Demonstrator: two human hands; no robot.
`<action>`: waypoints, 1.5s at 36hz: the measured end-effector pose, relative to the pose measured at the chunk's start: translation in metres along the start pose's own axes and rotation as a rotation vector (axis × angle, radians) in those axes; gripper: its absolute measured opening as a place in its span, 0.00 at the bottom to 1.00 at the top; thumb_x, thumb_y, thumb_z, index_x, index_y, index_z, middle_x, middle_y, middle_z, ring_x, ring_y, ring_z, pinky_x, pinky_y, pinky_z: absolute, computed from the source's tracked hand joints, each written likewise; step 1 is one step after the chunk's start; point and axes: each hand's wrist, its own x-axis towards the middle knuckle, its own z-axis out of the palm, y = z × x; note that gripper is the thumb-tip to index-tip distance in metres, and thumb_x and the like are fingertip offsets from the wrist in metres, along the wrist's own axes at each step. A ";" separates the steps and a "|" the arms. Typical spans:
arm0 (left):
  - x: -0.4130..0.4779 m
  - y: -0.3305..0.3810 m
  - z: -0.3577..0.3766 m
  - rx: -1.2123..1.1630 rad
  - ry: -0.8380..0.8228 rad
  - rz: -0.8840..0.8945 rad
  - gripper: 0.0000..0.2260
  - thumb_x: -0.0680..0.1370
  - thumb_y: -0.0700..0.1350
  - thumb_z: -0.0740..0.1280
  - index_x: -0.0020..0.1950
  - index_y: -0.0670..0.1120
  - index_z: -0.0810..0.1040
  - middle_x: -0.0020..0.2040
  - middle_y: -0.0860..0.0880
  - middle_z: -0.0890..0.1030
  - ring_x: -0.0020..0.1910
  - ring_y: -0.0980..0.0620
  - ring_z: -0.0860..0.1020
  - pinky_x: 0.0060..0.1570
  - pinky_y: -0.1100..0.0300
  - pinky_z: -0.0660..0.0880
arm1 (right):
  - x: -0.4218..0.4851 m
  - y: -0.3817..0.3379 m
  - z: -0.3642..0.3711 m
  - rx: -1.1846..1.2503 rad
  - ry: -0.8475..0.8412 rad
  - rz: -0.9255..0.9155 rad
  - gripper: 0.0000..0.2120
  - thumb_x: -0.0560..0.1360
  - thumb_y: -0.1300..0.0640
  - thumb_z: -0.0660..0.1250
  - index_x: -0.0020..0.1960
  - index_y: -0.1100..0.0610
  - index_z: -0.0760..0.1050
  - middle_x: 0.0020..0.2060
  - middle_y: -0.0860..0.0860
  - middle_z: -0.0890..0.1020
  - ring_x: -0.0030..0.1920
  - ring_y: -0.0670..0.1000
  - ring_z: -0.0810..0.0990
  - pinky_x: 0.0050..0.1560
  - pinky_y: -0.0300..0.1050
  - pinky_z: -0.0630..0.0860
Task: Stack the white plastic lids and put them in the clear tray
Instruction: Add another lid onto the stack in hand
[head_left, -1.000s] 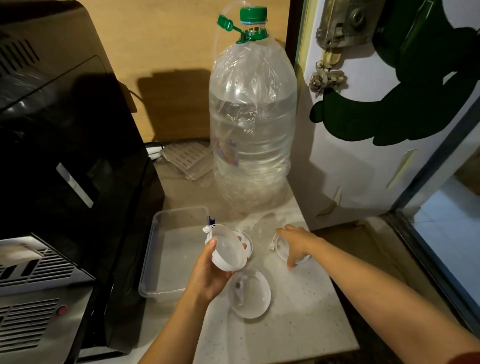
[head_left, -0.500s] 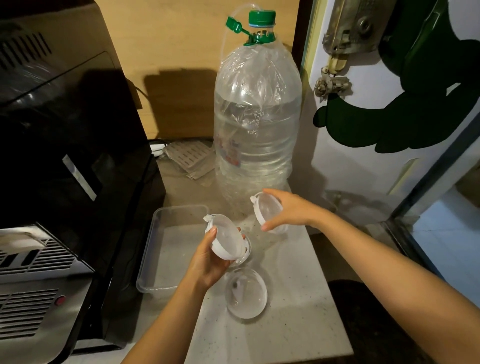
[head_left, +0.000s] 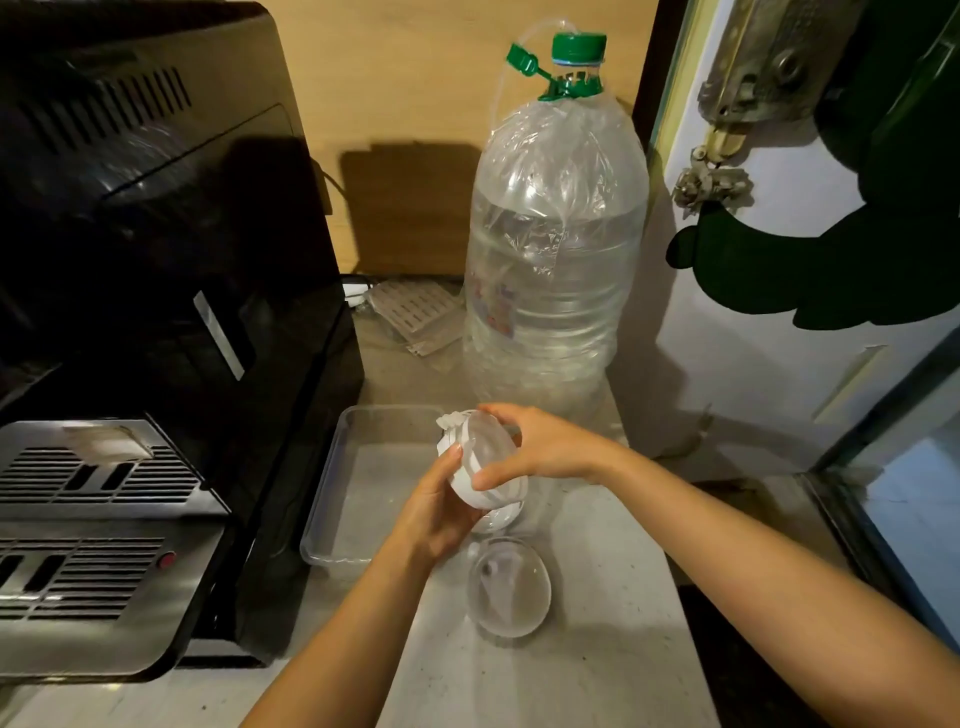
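Two white plastic lids (head_left: 480, 462) are pressed together, tilted on edge, above the right rim of the clear tray (head_left: 332, 499). My left hand (head_left: 434, 512) grips the pair from below and behind. My right hand (head_left: 540, 444) holds the front lid, thumb under it and fingers over its top. Another lid (head_left: 508, 587) lies flat on the counter just below my hands. A further lid (head_left: 496, 519) lies on the counter, mostly hidden under the held pair. The tray holds nothing that I can see.
A large water bottle with a green cap (head_left: 556, 249) stands right behind the tray. A black and steel appliance (head_left: 130, 364) fills the left side. The counter's right edge (head_left: 670, 571) drops off near my right forearm. A white door (head_left: 779, 312) is on the right.
My right hand carried its lid leftward and set it against the lid in my left hand. Both hands now hold the pair together above the tray's right rim.
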 end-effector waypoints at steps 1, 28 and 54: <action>-0.001 0.000 0.000 0.008 -0.001 0.002 0.36 0.46 0.56 0.81 0.50 0.47 0.79 0.42 0.47 0.86 0.42 0.50 0.83 0.39 0.57 0.80 | 0.000 -0.001 0.001 -0.004 -0.004 0.002 0.41 0.65 0.54 0.76 0.72 0.54 0.60 0.67 0.50 0.72 0.65 0.49 0.72 0.64 0.44 0.71; -0.019 0.014 -0.019 0.057 0.057 0.071 0.41 0.47 0.56 0.80 0.56 0.44 0.75 0.44 0.46 0.85 0.44 0.50 0.83 0.42 0.57 0.80 | 0.021 -0.011 0.024 -0.008 -0.121 -0.011 0.46 0.69 0.51 0.73 0.76 0.50 0.46 0.76 0.50 0.56 0.75 0.51 0.57 0.73 0.47 0.60; -0.053 0.029 -0.027 -0.009 0.222 0.112 0.43 0.38 0.56 0.80 0.51 0.52 0.71 0.48 0.45 0.73 0.46 0.48 0.73 0.35 0.59 0.80 | 0.066 0.057 0.072 -0.573 0.036 0.379 0.50 0.63 0.43 0.75 0.74 0.47 0.47 0.75 0.61 0.50 0.61 0.63 0.75 0.51 0.50 0.76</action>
